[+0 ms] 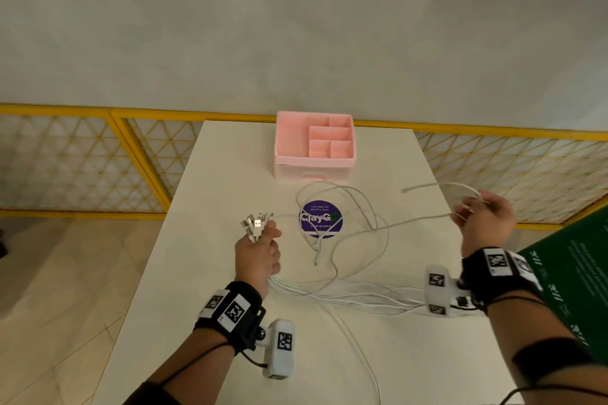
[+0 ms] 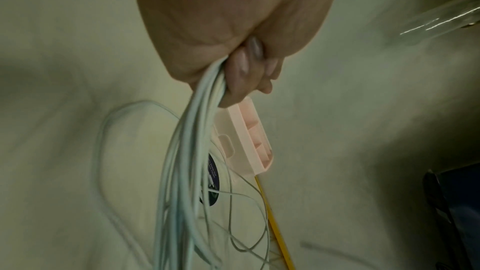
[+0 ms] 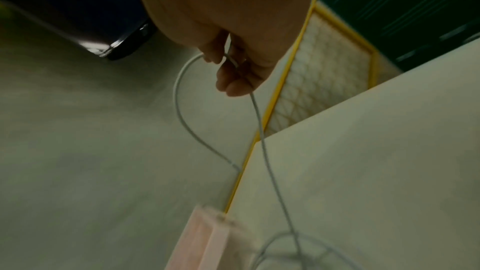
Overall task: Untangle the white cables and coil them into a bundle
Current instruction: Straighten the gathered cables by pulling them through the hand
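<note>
Several white cables (image 1: 348,297) lie tangled across the cream table (image 1: 230,355). My left hand (image 1: 260,251) grips their plug ends (image 1: 255,223) in a fist, the USB plugs sticking up above it. From under this fist the strands (image 2: 187,171) hang down together. My right hand (image 1: 482,217) is raised over the table's right edge and pinches one cable (image 3: 255,114), which loops (image 1: 460,189) above the fingers (image 3: 233,83). Its free end (image 1: 406,190) points left in the air.
A pink organiser box (image 1: 314,145) with several compartments stands at the table's far middle. A purple round sticker (image 1: 320,220) lies under the cable loops. A yellow lattice railing (image 1: 131,154) runs behind the table. A dark green board (image 1: 572,289) is at the right.
</note>
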`<state>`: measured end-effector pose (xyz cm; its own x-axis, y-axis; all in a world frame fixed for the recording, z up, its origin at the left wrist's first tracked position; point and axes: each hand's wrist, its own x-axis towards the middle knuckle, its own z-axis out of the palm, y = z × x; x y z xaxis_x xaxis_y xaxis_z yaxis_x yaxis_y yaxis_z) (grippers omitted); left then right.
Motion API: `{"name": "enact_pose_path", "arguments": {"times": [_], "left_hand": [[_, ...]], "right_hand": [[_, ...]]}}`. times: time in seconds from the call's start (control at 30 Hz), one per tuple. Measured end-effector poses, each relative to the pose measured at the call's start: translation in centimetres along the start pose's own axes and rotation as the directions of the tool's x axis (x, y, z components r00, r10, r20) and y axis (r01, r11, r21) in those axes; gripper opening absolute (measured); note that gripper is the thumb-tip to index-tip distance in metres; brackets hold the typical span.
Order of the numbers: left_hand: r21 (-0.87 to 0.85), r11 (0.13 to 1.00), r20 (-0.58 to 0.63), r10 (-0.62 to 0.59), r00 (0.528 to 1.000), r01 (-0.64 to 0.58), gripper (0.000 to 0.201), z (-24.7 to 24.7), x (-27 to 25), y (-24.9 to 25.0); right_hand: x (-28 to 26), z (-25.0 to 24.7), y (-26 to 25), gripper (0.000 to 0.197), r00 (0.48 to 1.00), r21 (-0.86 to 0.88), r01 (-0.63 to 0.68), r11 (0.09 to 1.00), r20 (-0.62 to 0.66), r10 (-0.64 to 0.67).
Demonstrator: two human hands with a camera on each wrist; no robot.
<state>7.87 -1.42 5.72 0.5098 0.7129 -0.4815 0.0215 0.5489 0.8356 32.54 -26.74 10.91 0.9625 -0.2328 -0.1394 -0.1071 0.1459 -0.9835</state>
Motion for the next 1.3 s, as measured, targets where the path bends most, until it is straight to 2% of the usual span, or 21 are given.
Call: {"name": "enact_pose_path", "arguments": {"times": [0.13, 0.23, 0.3, 0.33, 0.37, 0.4, 0.43, 0.47, 0.5, 0.53, 0.57, 0.6, 0.67, 0.7, 0.73, 0.77, 0.8, 0.87, 0.93, 1.13, 1.3], "left_hand": [[-0.045, 0.999, -0.004, -0.005, 1.000, 0.005, 0.029, 0.1, 0.2, 0.0], [-0.075, 0.997, 0.009, 0.015, 1.000, -0.014, 0.030, 0.4, 0.1, 0.5], [-0.087, 0.996, 0.017, 0.025, 1.000, -0.024, 0.030, 0.7, 0.0, 0.9], [-0.093, 0.995, 0.024, 0.031, 0.999, -0.029, 0.030, 0.8, -0.1, 1.0], [-0.098, 0.995, 0.032, 0.039, 0.999, -0.035, 0.031, 1.0, -0.2, 1.1], [-0.102, 0.994, 0.040, 0.045, 0.998, -0.041, 0.032, 1.1, -0.3, 1.1], [-0.105, 0.993, 0.046, 0.050, 0.998, -0.045, 0.033, 1.3, -0.3, 1.2], [-0.108, 0.993, 0.051, 0.052, 0.997, -0.046, 0.033, 1.6, -0.4, 1.2], [-0.114, 0.992, 0.057, 0.052, 0.997, -0.046, 0.034, 1.9, -0.5, 1.3], [-0.125, 0.991, 0.063, 0.051, 0.997, -0.043, 0.034, 2.2, -0.6, 1.3], [-0.139, 0.989, 0.069, 0.051, 0.996, -0.041, 0.034, 2.5, -0.7, 1.4], [-0.153, 0.987, 0.074, 0.052, 0.996, -0.041, 0.034, 2.8, -0.9, 1.5], [-0.184, 0.982, 0.073, 0.055, 0.996, -0.041, 0.035, 3.4, -1.1, 1.9], [-0.203, 0.978, 0.068, 0.060, 0.996, -0.045, 0.035, 3.6, -1.2, 2.1], [-0.223, 0.973, 0.062, 0.072, 0.995, -0.056, 0.035, 3.7, -1.2, 2.5], [-0.237, 0.969, 0.054, 0.089, 0.995, -0.074, 0.035, 3.8, -1.1, 2.9], [-0.246, 0.965, 0.041, 0.108, 0.993, -0.095, 0.035, 3.7, -1.0, 3.3], [-0.266, 0.954, 0.006, 0.144, 0.990, -0.137, 0.035, 3.3, -0.8, 4.0], [-0.301, 0.938, -0.036, 0.171, 0.985, -0.174, 0.033, 2.7, -0.5, 4.2], [-0.277, 0.936, -0.106, 0.197, 0.975, -0.219, 0.033, 2.4, 0.4, 3.6], [-0.238, 0.948, -0.127, 0.186, 0.974, -0.212, 0.032, 1.8, 0.7, 2.1]], "right_hand": [[2.9, -5.0, 1.4, 0.031, 0.950, -0.036, -0.111, 0.993, -0.299, 0.095], [4.1, -9.2, 3.9, 0.040, 0.902, -0.152, -0.281, 0.948, -0.378, 0.207], [4.5, -10.7, 5.5, 0.046, 0.883, -0.306, -0.424, 0.853, -0.348, 0.314], [4.7, -11.0, 6.1, 0.052, 0.860, -0.425, -0.492, 0.760, -0.375, 0.347], [4.3, -10.7, 6.2, 0.058, 0.836, -0.532, -0.541, 0.651, -0.424, 0.348], [3.8, -9.8, 6.5, 0.063, 0.840, -0.607, -0.538, 0.585, -0.443, 0.313], [2.7, -8.4, 6.5, 0.064, 0.888, -0.648, -0.453, 0.612, -0.384, 0.252], [1.5, -6.7, 6.5, 0.060, 0.955, -0.658, -0.293, 0.694, -0.240, 0.176], [-0.3, -4.9, 6.0, 0.052, 0.993, -0.604, -0.112, 0.789, -0.046, 0.106], [-2.2, -3.0, 5.8, 0.042, 0.984, -0.530, 0.053, 0.847, 0.171, 0.045], [-4.8, -1.0, 5.1, 0.032, 0.924, -0.482, 0.190, 0.855, 0.383, 0.010], [-7.4, 0.8, 4.6, 0.026, 0.815, -0.428, 0.305, 0.851, 0.579, -0.001], [-12.6, 4.2, 3.6, 0.035, 0.533, -0.364, 0.426, 0.828, 0.841, 0.095], [-14.8, 5.6, 3.5, 0.043, 0.390, -0.377, 0.491, 0.785, 0.901, 0.188], [-16.5, 6.6, 4.0, 0.046, 0.275, -0.386, 0.573, 0.723, 0.922, 0.274], [-17.7, 7.4, 4.8, 0.041, 0.202, -0.381, 0.652, 0.656, 0.921, 0.333], [-18.5, 7.8, 5.6, 0.031, 0.176, -0.357, 0.708, 0.609, 0.925, 0.338], [-19.1, 7.8, 6.7, 0.020, 0.228, -0.348, 0.739, 0.577, 0.935, 0.271], [-18.6, 7.0, 7.3, 0.031, 0.291, -0.394, 0.731, 0.556, 0.918, 0.269], [-13.8, 2.5, 9.2, 0.041, 0.329, -0.428, 0.856, 0.290, 0.883, 0.334], [-9.7, 0.0, 8.3, 0.040, 0.387, -0.470, 0.874, 0.123, 0.826, 0.411]]}}
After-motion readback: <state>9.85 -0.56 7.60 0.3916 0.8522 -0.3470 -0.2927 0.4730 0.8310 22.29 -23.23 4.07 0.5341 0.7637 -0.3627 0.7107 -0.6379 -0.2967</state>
